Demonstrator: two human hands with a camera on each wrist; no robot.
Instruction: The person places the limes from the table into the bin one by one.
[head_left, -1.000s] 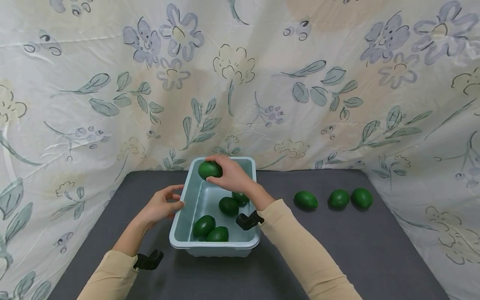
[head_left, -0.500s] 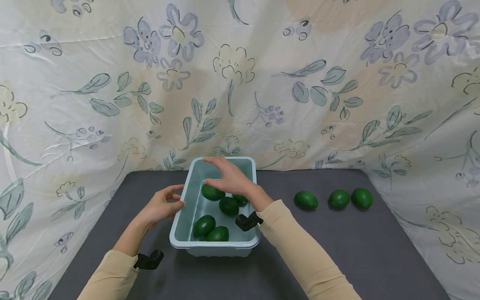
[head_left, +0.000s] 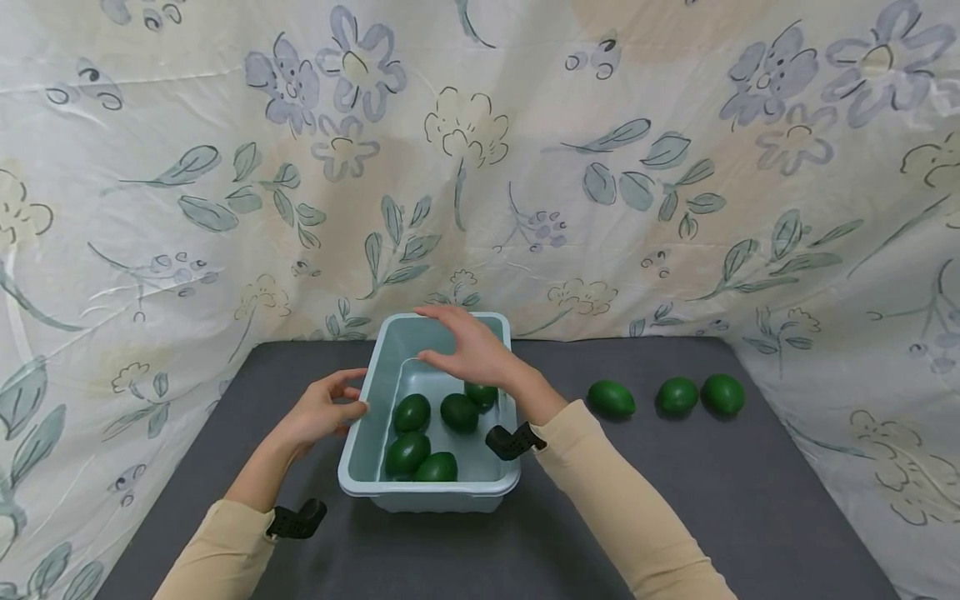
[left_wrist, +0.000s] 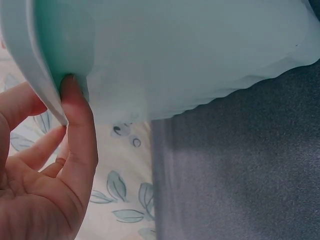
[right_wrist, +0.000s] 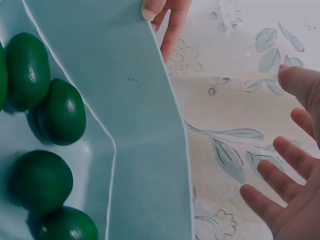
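A light blue plastic bin stands in the middle of the table with several glossy dark green avocados lying inside, one of them by its left wall. My left hand pinches the bin's left rim between thumb and fingers, as the left wrist view also shows at the bin wall. Over the far part of the bin, my right hand is spread with nothing in it. Its fingers are apart in the right wrist view, beyond the bin's rim. An avocado is partly hidden under the right hand.
To the right of the bin, three more avocados lie on the dark grey table: one alone, the other two side by side. A floral cloth hangs behind the table and around its sides.
My right hand let go of an avocado over the bin's far left; it dropped in and rolled toward the near side. The right hand then shifted slightly right. The left hand stayed put.
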